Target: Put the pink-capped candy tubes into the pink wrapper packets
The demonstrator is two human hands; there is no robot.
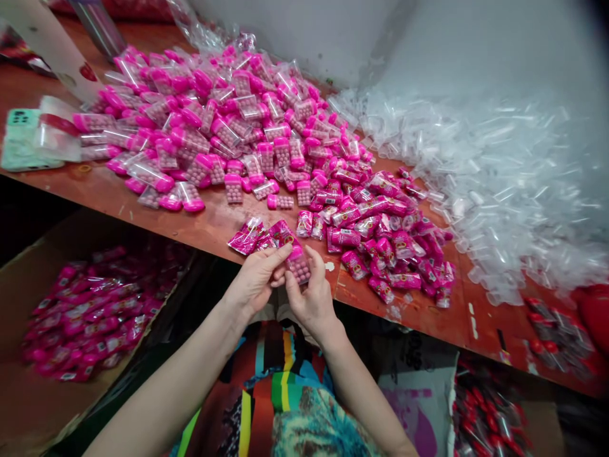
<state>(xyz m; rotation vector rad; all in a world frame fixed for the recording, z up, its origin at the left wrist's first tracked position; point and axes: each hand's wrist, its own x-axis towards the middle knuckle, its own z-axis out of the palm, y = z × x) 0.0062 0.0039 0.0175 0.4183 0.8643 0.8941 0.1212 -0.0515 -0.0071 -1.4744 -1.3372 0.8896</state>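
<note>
One small clear container (299, 270) is between the hands in the head view, at the near edge of the desk (216, 222), its cap (295, 252) toward twelve o'clock and its body toward six. The right hand (314, 306) has its grip closed on the container's sides, thumb against finger. The left hand (252, 279) has its fingertips gathered at nine o'clock, close by the cap; I cannot tell whether they pinch the container or a pink wrapper (280, 232) just behind it.

It should be light, easy work for fingertips alone. The wall looks like thin, stiff plastic: firm under a moderate pinch, yet smooth enough to slip or twist if caught by a corner, and a hard squeeze might crack it. The sides below the cap seem the surest hold; how tightly the cap fits cannot be seen, so lifting by it alone looks riskier.

It is short and see-through, filled with dusky pink beads under an opaque, bright pink cap. Matching containers (247, 108) heap around eleven o'clock. Glossy printed packs (371, 212) pile toward two, clear tubes (499, 171) spread farther out that way, and a cardboard box (19, 412) of similar packs sits lower, near eight.
</note>
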